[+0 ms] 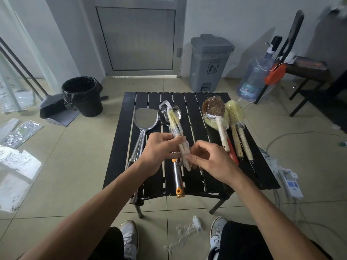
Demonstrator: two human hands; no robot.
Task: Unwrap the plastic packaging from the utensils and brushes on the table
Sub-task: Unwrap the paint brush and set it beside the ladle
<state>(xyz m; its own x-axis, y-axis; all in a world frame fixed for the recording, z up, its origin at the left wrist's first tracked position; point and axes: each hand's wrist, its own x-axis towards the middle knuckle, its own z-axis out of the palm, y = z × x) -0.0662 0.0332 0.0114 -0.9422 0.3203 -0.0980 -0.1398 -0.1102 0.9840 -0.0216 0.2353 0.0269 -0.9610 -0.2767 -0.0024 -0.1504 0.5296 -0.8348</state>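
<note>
Grips one plastic-wrapped brush bundle (173, 121) mid-handle in the left hand (159, 152) and pinches its wrap at the handle end with the right hand (210, 162), just above the black slatted surface (124, 132). Lying there: one steel spatula (145, 119), one ladle (177, 177), at least three wrapped brushes (234, 111) at the right. Around, on tiled floor: one black bin (84, 102), one grey bin (210, 66), one water jug (253, 79), loose plastic scraps (187, 231).

a single wide-angle view from the person's head looks forward and steeply down. the black slatted table (210, 166) sits close, at centre; beyond it a door (136, 38), and below it the person's own shoes (129, 239) at the frame's bottom.
</note>
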